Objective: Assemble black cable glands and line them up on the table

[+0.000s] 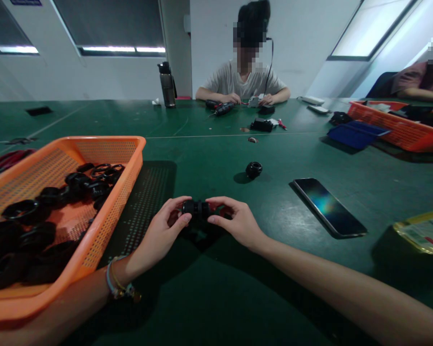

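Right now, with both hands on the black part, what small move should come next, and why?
Probably a twist of the two ends against each other: the left hand and right hand each pinch one end of the black fitting, held just above the table.

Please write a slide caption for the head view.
Both hands hold a black fitting beside an orange basket.

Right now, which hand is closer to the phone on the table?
Right. The right hand is just left of the phone, holding the small black part. The left hand grips the part's far side, farther from the phone.
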A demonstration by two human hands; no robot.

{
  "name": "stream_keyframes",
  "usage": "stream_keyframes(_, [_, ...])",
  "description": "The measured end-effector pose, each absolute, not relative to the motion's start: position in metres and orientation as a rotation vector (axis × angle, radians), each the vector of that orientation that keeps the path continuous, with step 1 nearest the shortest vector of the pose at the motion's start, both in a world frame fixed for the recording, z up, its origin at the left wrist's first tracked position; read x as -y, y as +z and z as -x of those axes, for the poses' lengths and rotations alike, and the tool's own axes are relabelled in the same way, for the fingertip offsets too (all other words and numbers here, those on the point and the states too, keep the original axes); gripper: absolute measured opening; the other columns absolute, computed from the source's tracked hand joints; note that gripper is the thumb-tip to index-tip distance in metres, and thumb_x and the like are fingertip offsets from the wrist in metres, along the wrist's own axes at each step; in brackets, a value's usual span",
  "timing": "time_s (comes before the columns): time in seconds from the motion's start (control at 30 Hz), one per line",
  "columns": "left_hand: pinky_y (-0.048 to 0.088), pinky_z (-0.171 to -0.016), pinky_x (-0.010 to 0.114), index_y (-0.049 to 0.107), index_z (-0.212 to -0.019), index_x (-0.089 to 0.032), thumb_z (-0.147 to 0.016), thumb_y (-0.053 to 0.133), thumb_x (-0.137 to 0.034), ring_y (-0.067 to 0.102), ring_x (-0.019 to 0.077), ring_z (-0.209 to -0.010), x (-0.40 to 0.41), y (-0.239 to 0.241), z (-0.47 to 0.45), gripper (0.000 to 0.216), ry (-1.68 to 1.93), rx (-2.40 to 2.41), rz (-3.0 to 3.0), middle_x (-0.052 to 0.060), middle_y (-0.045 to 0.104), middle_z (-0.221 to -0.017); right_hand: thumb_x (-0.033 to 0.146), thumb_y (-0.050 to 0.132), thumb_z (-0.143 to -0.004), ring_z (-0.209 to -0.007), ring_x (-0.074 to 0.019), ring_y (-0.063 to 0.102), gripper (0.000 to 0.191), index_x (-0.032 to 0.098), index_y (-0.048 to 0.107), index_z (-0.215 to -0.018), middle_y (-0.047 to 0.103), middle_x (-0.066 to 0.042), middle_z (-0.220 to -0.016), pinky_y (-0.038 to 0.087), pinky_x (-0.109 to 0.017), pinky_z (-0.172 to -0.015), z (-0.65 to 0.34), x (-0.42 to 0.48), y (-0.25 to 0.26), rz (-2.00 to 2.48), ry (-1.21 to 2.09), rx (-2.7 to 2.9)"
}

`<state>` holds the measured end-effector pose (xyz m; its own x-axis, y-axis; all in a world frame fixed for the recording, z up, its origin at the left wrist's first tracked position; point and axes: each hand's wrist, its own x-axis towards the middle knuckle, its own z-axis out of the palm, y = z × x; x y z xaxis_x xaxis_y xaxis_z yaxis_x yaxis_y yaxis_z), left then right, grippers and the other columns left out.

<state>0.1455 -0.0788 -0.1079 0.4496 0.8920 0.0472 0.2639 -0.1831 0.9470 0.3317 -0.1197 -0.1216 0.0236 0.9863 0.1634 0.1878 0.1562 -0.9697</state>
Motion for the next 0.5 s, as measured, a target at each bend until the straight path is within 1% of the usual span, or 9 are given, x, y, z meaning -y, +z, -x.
stream_keyframes(0.27, [0.050, -0.067, 0.029, 0.054, -0.109, -0.016, -0.074, 0.052, -0.037, 0.056, 0.0148, -0.072, 0.0782, -0.1078, -0.1458, 0.040, 0.789, -1.006, -1.706, 0.006, 0.056, -0.097, 0.021, 0.071, -0.067, -0.083, -0.0162, 0.063, 0.029, 0.020, 0.068, -0.096, 0.070, -0.002, -0.091, 0.049, -0.032, -0.073, -0.3305, 0.1191, -0.1221, 1.232, 1.007, 1.347])
stream_keyframes(0.5, [0.050, -0.069, 0.029, 0.053, -0.110, -0.015, -0.074, 0.052, -0.037, 0.055, 0.0133, -0.069, 0.0785, -0.1067, -0.1451, 0.042, 0.779, -1.001, -1.691, 0.005, 0.055, -0.095, 0.021, 0.071, -0.067, -0.083, -0.0164, 0.064, 0.029, 0.020, 0.068, -0.096, 0.071, -0.003, -0.091, 0.049, -0.032, -0.073, -0.3305, 0.1189, -0.1212, 1.228, 1.039, 1.327])
